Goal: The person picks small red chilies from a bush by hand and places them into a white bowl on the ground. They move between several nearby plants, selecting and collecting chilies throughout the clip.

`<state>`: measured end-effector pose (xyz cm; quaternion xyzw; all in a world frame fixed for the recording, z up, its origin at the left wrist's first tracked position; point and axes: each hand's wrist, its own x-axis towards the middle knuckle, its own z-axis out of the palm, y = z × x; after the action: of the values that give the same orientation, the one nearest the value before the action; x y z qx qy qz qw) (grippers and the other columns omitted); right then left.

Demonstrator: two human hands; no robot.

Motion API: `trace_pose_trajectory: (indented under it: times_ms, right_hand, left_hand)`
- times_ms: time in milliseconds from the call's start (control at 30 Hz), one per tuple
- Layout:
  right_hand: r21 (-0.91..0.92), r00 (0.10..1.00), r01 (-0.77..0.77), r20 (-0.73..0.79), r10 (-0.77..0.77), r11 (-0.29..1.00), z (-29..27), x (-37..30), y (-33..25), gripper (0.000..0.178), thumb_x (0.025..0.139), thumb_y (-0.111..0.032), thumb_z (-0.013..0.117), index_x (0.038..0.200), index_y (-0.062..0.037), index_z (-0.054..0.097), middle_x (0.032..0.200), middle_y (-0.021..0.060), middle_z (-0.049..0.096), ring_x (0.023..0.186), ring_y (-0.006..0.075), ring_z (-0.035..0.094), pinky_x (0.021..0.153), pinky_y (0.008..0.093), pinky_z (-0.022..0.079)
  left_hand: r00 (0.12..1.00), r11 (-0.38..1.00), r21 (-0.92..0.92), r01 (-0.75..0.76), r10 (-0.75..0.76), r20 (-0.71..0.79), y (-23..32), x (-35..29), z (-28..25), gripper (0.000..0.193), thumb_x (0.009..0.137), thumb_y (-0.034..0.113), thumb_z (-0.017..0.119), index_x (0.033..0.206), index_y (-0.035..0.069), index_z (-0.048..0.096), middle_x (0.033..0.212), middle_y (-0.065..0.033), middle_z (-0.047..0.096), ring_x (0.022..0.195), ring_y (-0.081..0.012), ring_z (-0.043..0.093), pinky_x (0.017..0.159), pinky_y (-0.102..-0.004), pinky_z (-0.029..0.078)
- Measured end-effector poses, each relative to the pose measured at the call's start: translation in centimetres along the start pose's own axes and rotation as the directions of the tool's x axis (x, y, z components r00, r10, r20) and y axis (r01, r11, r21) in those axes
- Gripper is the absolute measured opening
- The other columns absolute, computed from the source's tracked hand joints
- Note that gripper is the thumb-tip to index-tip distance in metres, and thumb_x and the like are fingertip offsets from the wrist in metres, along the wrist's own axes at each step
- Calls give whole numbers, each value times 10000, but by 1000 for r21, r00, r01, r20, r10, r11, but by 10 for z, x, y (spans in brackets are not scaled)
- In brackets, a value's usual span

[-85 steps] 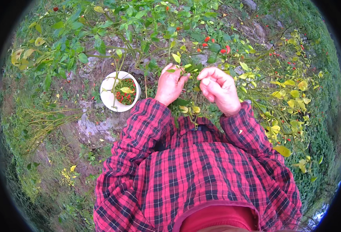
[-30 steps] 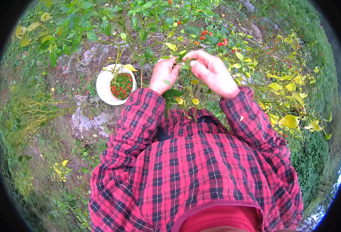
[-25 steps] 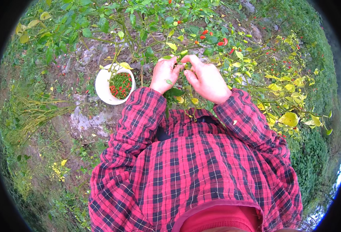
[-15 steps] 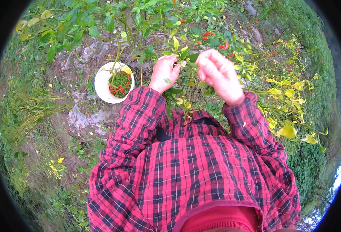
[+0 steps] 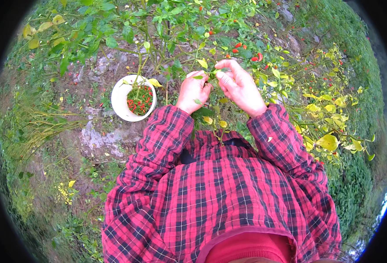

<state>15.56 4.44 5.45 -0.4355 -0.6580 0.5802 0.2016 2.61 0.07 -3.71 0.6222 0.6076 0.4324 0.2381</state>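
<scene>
My left hand (image 5: 194, 93) is closed on a leafy green sprig of a chilli plant, whose leaves poke out at its fingertips. Just to the right, my right hand (image 5: 240, 90) has thumb and forefinger drawn together beside that sprig. Whatever lies between those fingertips is too small to make out. Red chillies (image 5: 258, 57) hang on the branches beyond my right hand. To the left of my left hand stands a white bucket (image 5: 122, 100), partly filled with small red chillies (image 5: 139, 106) on green stems.
Green chilli foliage (image 5: 136, 30) spreads across the far side. Yellowing branches (image 5: 325, 107) reach in on the right. Pale rock (image 5: 100, 136) shows in the ground below the bucket. Thin bare stems (image 5: 40, 127) fan out at the far left.
My right hand has moved left and slightly down, its fingertips now close to my left hand. The left hand has shifted a little right and down, still on the sprig.
</scene>
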Motion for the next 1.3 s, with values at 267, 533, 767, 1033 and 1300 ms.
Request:
trace_pose_trajectory:
  times_ms: [267,533,767,1033,1300]
  right_hand:
    - [-268,963,205,-114,-243,941,-4,-13,-8,135,844,-147,518,849,-13,504,582,73,523,518,91,495,484,253,396]
    - [-98,928,354,-88,-362,930,-2,-40,-59,126,881,-144,491,837,-25,492,583,-15,461,507,33,404,451,192,329]
    - [269,988,102,88,-130,958,-7,-31,-46,122,916,-158,419,885,-49,463,628,-39,414,517,19,341,447,165,280]
    - [276,984,141,63,-164,951,-8,-34,-37,118,907,-165,444,897,-49,463,644,-52,408,559,14,339,479,165,287]
    - [297,986,135,52,-158,945,-14,-30,-38,106,898,-175,459,875,-72,471,592,-49,390,487,20,325,425,171,267]
  left_hand:
    - [994,997,-1,-83,83,-67,13,4,-3,189,679,114,595,845,30,562,779,-115,553,812,-313,524,761,-394,405]
    - [999,999,11,31,-32,29,15,14,-24,175,729,138,565,868,33,587,803,-119,577,797,-306,528,784,-383,394]
    - [993,973,-199,-117,121,11,69,8,-70,598,725,83,583,1274,39,350,1250,-151,405,1174,-255,386,970,-345,304]
    - [948,817,-501,287,-167,272,103,-8,-81,362,818,97,555,1160,-2,487,921,-59,594,786,-94,547,702,-259,457]
    - [977,885,-416,209,-167,135,93,-12,-66,85,826,95,558,800,15,569,620,17,539,548,-32,473,488,-206,399]
